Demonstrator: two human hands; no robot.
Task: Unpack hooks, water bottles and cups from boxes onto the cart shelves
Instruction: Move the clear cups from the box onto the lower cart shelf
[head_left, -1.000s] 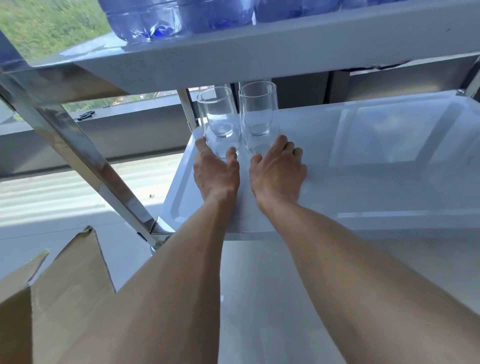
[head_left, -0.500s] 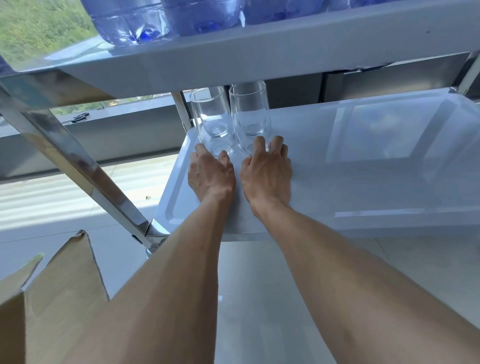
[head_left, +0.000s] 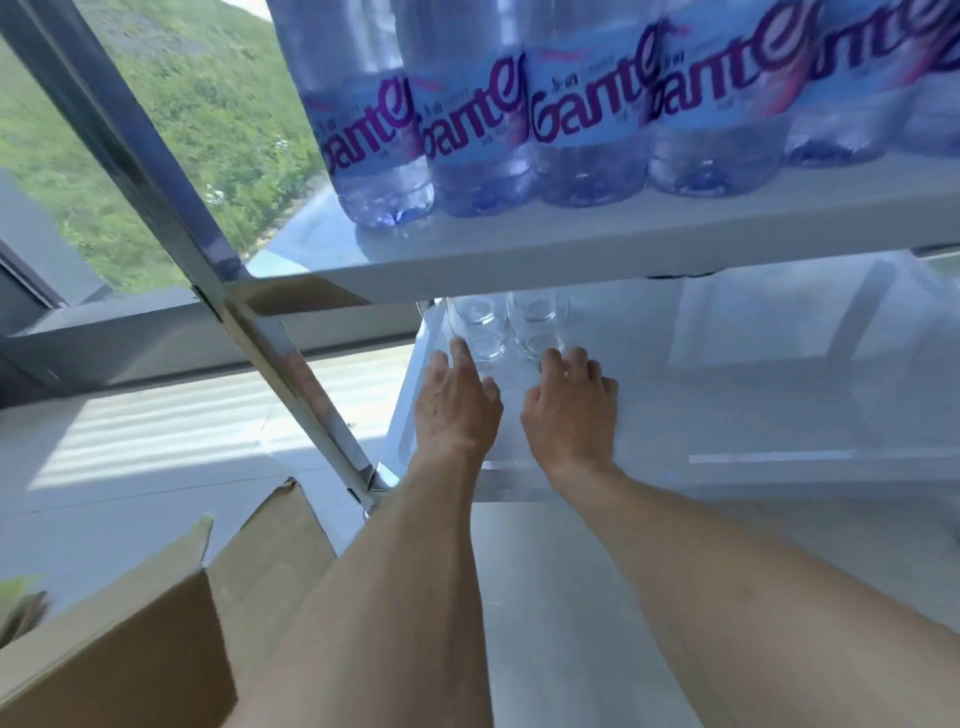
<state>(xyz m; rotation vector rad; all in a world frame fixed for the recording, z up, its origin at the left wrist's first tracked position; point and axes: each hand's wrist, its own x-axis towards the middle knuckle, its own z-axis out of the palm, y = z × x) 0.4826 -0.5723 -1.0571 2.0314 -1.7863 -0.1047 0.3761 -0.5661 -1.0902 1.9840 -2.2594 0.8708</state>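
Nearest the camera, at lower left, an open brown cardboard box (head_left: 130, 639) stands on the pale floor, its flaps raised. Two bare forearms reach forward past it to the white lower cart shelf (head_left: 753, 405).

The left hand (head_left: 457, 405) lies palm down on the shelf near its left edge, fingers (head_left: 462, 353) extended and holding nothing; the forefinger tip sits at the base of the left clear drinking glass (head_left: 480, 332); contact cannot be confirmed. The right hand (head_left: 571, 405) lies just beside it, also palm down, fingers loosely bent and gripping nothing, fingertips close to the foot of the right clear drinking glass (head_left: 537, 325).

Both glasses stand upright, side by side, at the left rear of the lower shelf; their upper parts are hidden by the white upper cart shelf (head_left: 623, 249).

On the upper shelf a row of clear plastic water bottles with blue and purple labels (head_left: 571, 119) stands upright, touching one another.

A polished metal cart post (head_left: 208, 260) runs diagonally at left. Beyond it, a window shows green vegetation (head_left: 171, 104).
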